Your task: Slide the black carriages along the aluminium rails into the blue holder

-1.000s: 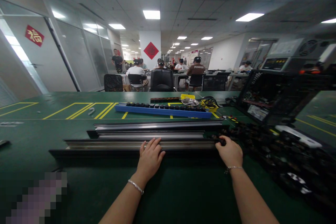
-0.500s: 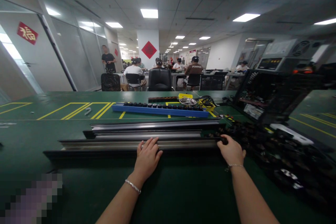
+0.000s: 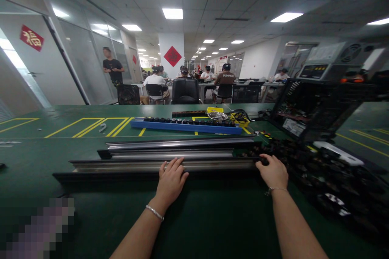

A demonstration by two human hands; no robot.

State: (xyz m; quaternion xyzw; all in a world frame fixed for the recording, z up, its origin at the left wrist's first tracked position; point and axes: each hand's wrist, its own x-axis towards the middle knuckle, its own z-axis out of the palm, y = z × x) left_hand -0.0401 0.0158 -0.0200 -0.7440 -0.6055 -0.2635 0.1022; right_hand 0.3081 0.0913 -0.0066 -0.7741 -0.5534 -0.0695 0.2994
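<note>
A long metal rail with dark edges [image 3: 121, 167] lies crosswise on the green table in front of me. Across its middle rests my left hand [image 3: 172, 180], fingers stretched out and lying over the rail. At the rail's right end, my right hand [image 3: 273, 172] pinches a small black part [image 3: 263, 161], partly covered by the fingers. Just behind lie a shorter rail [image 3: 170, 154] and another long rail [image 3: 182, 144], parallel to the first. To the right of my right hand spreads a heap of black parts [image 3: 322, 182], too dark to make out singly.
Farther back, a blue rail [image 3: 188, 126] carries a row of small black parts. Beyond it are a shiny metal dish [image 3: 217, 116] and a yellow box [image 3: 214, 109]. An opened computer case [image 3: 298, 109] stands at right. People sit at desks behind; one person [image 3: 113, 68] stands at left.
My right hand has moved slightly right with the small black part, along the rail's end. The left hand stays in place on the rail. The standing person has shifted left.
</note>
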